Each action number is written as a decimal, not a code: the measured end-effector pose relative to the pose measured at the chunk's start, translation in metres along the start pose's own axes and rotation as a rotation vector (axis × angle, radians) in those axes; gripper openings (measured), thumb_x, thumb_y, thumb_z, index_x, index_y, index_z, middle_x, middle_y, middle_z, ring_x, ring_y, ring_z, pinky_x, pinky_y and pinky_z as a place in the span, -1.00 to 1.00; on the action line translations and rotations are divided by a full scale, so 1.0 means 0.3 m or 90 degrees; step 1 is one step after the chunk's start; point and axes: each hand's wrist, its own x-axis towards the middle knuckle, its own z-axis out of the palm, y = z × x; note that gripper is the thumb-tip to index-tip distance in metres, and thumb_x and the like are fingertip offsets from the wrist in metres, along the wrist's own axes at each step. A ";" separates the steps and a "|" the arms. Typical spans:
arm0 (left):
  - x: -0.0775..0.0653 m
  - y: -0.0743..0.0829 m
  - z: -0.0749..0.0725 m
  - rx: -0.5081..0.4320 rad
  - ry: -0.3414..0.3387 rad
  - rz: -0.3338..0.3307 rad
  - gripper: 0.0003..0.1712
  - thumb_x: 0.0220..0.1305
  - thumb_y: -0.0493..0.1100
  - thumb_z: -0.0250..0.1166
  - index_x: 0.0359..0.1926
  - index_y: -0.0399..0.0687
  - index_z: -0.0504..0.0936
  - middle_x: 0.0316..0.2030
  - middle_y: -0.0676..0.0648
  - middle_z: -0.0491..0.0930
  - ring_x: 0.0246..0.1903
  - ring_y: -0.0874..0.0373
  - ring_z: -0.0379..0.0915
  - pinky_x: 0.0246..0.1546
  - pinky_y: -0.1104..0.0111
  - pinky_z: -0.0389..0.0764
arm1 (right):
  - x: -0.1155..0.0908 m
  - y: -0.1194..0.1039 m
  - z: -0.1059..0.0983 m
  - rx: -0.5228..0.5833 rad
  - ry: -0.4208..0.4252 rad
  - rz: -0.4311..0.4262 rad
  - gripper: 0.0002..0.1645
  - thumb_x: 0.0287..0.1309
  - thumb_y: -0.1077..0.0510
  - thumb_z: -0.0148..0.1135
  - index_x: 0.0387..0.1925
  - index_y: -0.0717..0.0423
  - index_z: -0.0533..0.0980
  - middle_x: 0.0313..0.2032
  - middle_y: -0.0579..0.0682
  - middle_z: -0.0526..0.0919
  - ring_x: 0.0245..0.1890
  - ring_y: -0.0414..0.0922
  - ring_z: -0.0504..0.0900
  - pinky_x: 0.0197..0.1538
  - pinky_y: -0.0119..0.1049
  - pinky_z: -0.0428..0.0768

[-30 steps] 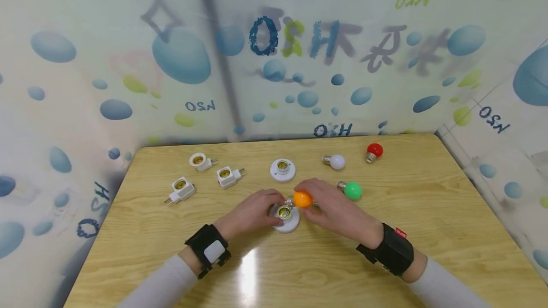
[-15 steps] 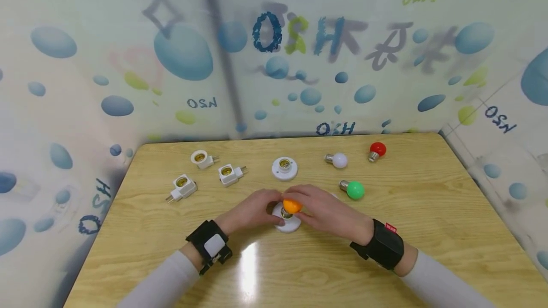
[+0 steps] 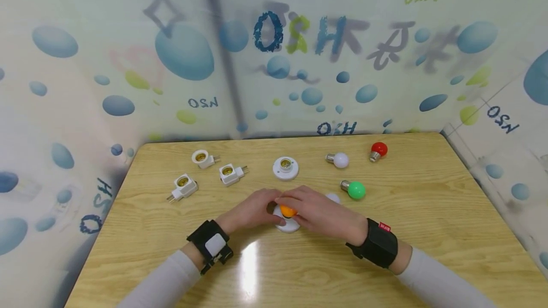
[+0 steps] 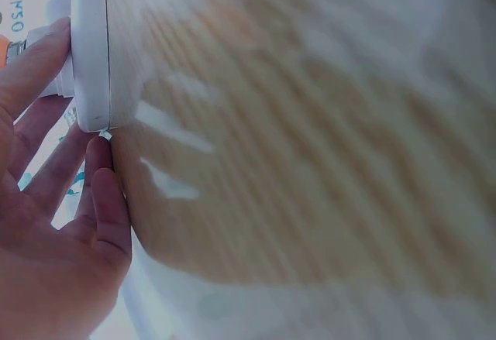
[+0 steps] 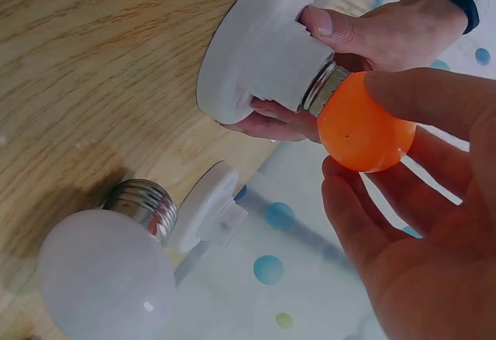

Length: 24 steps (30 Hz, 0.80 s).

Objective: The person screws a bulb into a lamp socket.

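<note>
My right hand (image 3: 318,215) pinches an orange light bulb (image 5: 364,127) between thumb and fingers. The bulb's metal screw end sits at the mouth of a round white lamp holder (image 5: 248,49), partly in it, with some thread showing. That holder stands flat on the wooden table. My left hand (image 3: 257,210) grips it around the raised socket, thumb on one side and fingers on the other; the left wrist view shows the thumb against the holder (image 4: 91,53). In the head view both hands hide part of the bulb and holder.
A second round lamp holder (image 3: 285,168) lies behind the hands. Plug-in sockets (image 3: 182,186) stand at the left. On the right lie a green bulb (image 3: 356,190), a red bulb (image 3: 379,149) and a white bulb (image 3: 340,160). Another white bulb (image 5: 108,278) lies close to my right hand.
My right hand has moved left and brought the orange bulb from beside the holder onto its socket, tilting it upright. The left hand has stayed at the holder.
</note>
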 end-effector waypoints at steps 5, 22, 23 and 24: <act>0.005 -0.002 -0.001 -0.006 -0.001 0.004 -0.45 0.08 0.09 0.41 0.09 0.08 0.56 -0.03 0.18 0.57 -0.10 0.28 0.41 0.06 0.33 0.42 | 0.000 0.002 -0.001 0.007 0.000 0.005 -0.43 0.16 0.22 0.30 0.23 0.11 0.47 0.17 -0.07 0.51 0.14 -0.15 0.41 0.21 -0.28 0.39; 0.005 -0.010 0.006 0.019 0.010 0.026 -0.52 0.08 0.00 0.43 0.05 0.02 0.61 -0.12 0.16 0.59 -0.16 0.27 0.41 0.00 0.36 0.44 | 0.022 0.012 0.027 -0.123 0.064 0.030 -0.41 0.08 -0.30 0.25 -0.04 0.03 0.56 -0.25 -0.18 0.47 -0.30 -0.28 0.36 -0.25 -0.46 0.47; 0.006 -0.011 0.006 0.025 0.015 0.033 -0.52 0.07 0.00 0.44 0.03 0.00 0.62 -0.13 0.15 0.59 -0.17 0.27 0.41 -0.01 0.36 0.45 | 0.025 0.013 0.030 -0.130 0.068 0.032 -0.40 0.07 -0.34 0.22 -0.09 0.03 0.55 -0.29 -0.19 0.44 -0.33 -0.28 0.35 -0.28 -0.47 0.45; 0.006 -0.011 0.007 0.031 0.019 0.039 -0.53 0.06 -0.01 0.45 0.02 -0.02 0.63 -0.14 0.13 0.60 -0.18 0.26 0.42 -0.02 0.36 0.45 | 0.027 0.015 0.033 -0.136 0.072 0.034 -0.39 0.05 -0.38 0.20 -0.13 0.02 0.54 -0.32 -0.19 0.43 -0.35 -0.28 0.34 -0.31 -0.47 0.43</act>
